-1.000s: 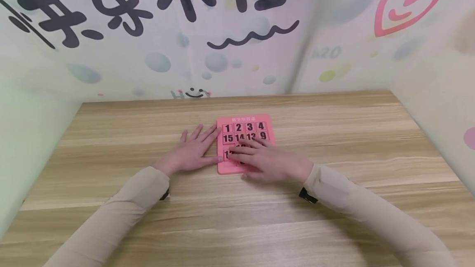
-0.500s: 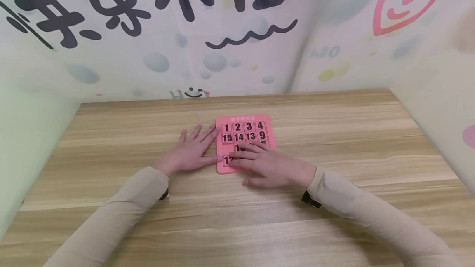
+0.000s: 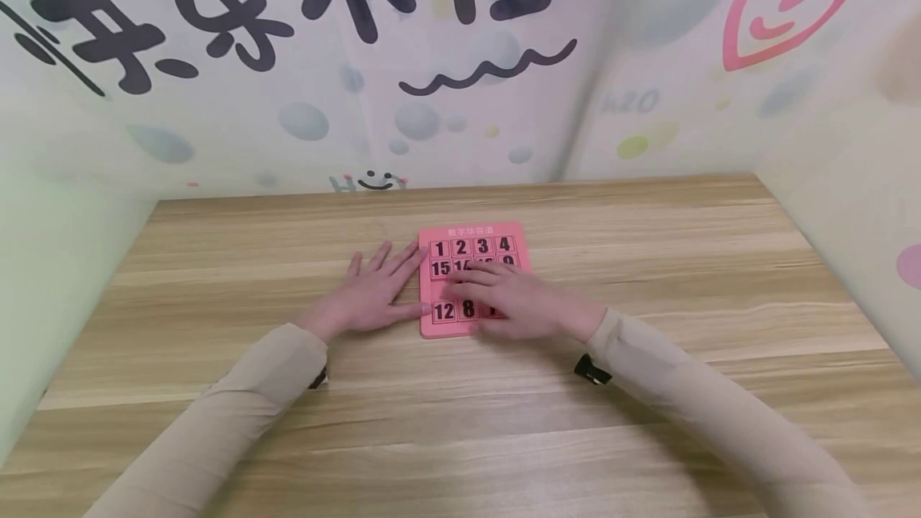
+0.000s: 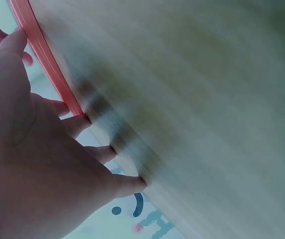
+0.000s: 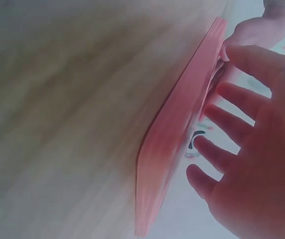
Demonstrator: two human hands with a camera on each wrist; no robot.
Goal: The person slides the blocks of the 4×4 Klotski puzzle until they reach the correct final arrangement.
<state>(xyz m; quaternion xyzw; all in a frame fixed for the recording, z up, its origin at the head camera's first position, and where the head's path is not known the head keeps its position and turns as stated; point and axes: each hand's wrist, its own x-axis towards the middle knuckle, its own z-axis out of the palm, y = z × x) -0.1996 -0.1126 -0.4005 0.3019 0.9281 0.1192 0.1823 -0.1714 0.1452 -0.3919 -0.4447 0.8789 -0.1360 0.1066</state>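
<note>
A pink number sliding puzzle (image 3: 471,231) lies flat on the table, with black-numbered tiles in its frame. Tiles 1 to 4 make up the top row; tile 15 (image 3: 440,268) starts the row below. In the bottom row, tile 12 (image 3: 444,312) and tile 8 (image 3: 468,309) show. My left hand (image 3: 363,296) rests with spread fingers, thumb and index finger touching the puzzle's left edge. Over the puzzle's right half, my right hand (image 3: 525,302) has its fingers extended across the middle rows and hides several tiles. The right wrist view shows these fingers (image 5: 232,124) loosely bent above the pink board (image 5: 169,129).
The wooden table (image 3: 460,430) spreads around the puzzle on all sides. A printed white wall (image 3: 460,142) stands along its back edge, with pale side walls left and right.
Tile 12 has slid down into the bottom row. My right hand dipped slightly, then moved up and a little left, uncovering tile 8. The left hand has stayed in place.
</note>
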